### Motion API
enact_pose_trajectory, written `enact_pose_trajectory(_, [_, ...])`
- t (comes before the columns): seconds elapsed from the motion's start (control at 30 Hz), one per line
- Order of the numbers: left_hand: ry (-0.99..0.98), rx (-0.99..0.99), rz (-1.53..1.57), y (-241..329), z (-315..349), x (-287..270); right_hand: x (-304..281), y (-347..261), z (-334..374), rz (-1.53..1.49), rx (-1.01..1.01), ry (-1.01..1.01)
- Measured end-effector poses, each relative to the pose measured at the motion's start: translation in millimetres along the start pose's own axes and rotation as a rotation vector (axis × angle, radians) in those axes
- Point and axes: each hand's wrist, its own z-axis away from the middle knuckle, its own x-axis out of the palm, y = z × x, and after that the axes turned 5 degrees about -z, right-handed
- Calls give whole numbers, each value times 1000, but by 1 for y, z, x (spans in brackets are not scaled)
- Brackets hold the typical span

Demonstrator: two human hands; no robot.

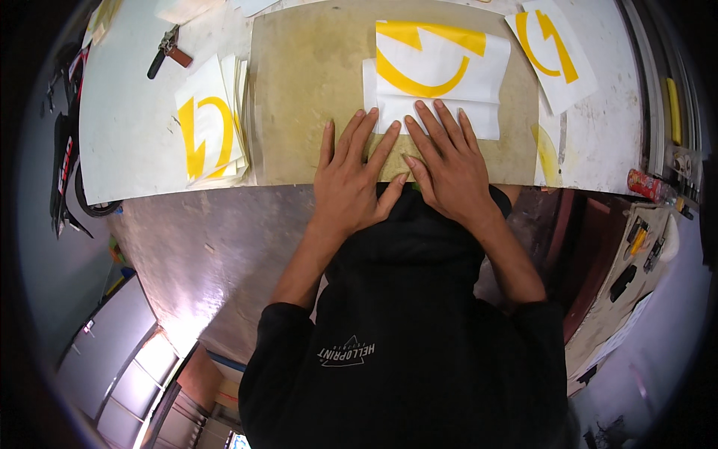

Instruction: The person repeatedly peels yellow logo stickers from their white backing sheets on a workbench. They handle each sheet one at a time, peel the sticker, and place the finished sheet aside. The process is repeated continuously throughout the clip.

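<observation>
A white sheet with a yellow curved shape and a yellow band (441, 71) lies on the tan mat (314, 67), a crease running across its lower part. My left hand (355, 168) lies palm down with fingers spread, its fingertips by the sheet's lower left corner. Beside it my right hand (449, 161) is also flat and spread, fingertips resting on the sheet's lower edge. The two thumbs point toward each other near the table's front edge. Neither hand grips anything.
Left of the mat lies a stack of white sheets with yellow shapes (213, 127). Beyond it are keys with a brown fob (172, 54). Another yellow-marked sheet (550, 52) lies at the far right. A red container (645, 185) stands by the table's right end.
</observation>
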Motion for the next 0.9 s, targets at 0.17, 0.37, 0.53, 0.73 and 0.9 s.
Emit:
enact_pose_trajectory(0.17, [-15, -88, -86, 4, 9, -7, -6, -4, 3, 5, 18, -32])
enact_pose_trajectory(0.37, [-17, -74, 32, -4, 9, -10, -6, -4, 0, 37, 16, -36])
enact_pose_trajectory(0.53, [-46, -39, -24, 1, 0, 2, -9, -6, -1, 39, 15, -49])
enact_pose_trajectory(0.73, [-69, -19, -16, 5, 11, 0, -11, -4, -14, 20, -34, 18])
enact_pose_trajectory(0.9, [-77, -15, -46, 5, 12, -3, -10, 24, -57, 141, -2, 22])
